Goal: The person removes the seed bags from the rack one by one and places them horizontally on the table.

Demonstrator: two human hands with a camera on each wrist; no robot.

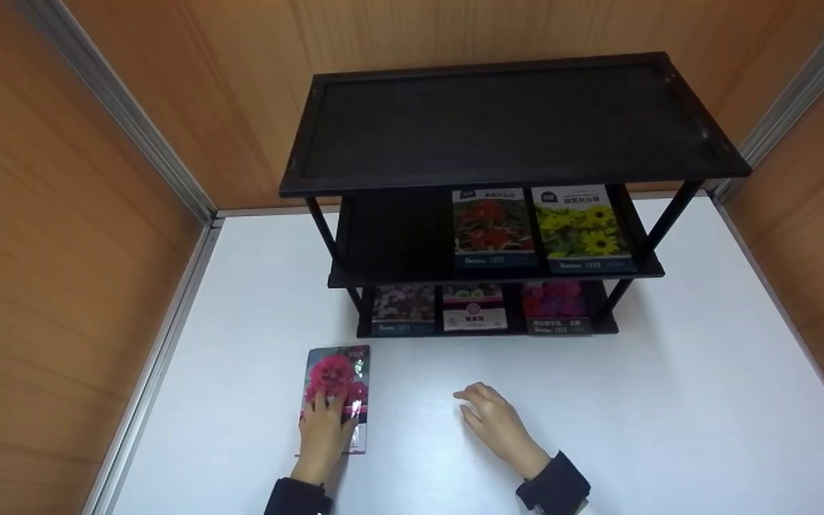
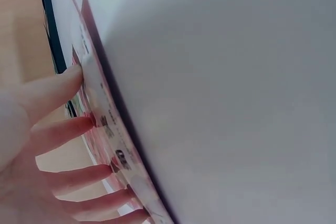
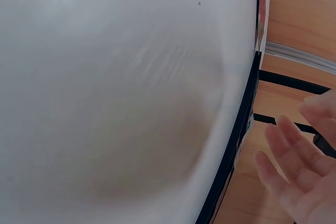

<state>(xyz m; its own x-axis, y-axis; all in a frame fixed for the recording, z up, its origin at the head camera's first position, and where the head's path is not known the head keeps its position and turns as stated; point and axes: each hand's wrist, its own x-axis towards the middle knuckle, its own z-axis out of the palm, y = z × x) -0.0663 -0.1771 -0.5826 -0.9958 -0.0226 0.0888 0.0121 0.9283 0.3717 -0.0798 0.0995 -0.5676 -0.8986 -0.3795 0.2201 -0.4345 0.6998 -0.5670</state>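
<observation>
A seed packet with pink flowers lies on the white table in front of the shelf's left end. My left hand rests on its lower half, fingers spread. In the left wrist view the fingertips touch the packet's face, and one of its edges stands slightly off the table. To the right, my right hand hovers over the table with loosely bent fingers and holds nothing. The right wrist view shows the same hand with its fingers apart.
Behind the hands stands a black tiered shelf. Its middle tier bears a red-flower packet and a yellow-flower packet. On the bottom tier lie a pale-flower packet, a white-labelled packet and a magenta-flower packet. Wooden walls enclose the table.
</observation>
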